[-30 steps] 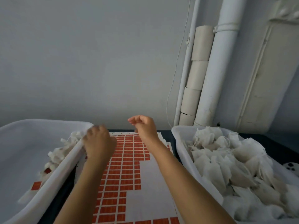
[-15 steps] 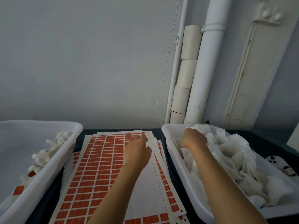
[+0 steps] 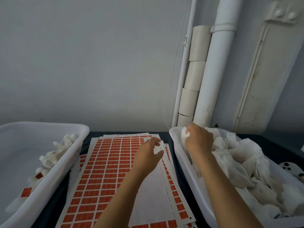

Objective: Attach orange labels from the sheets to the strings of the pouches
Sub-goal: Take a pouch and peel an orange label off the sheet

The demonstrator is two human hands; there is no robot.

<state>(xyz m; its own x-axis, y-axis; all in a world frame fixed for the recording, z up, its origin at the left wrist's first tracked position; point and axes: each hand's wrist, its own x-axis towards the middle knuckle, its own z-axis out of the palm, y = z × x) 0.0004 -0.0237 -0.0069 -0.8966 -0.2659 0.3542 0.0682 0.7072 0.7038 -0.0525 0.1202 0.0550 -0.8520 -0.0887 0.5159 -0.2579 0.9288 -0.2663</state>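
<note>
Two hands: left [image 3: 148,155] relaxed-open over label sheets [image 3: 105,170]; right [image 3: 198,140] grips pouch [image 3: 185,134] in rt bin [image 3: 185,176].

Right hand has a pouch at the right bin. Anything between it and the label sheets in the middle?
Only the bin's own near-left wall to lift over. The right hand grips a pouch just above that rim. Beyond it the left hand rests over the right edge of the label sheets, so that edge is occupied.

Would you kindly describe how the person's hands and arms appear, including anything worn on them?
Both forearms are bare right to the frame's bottom edge; no sleeves show. The left hand and right hand wear no gloves, and no rings, watch or bracelet are visible. Fingernails are too blurred to judge.
</note>
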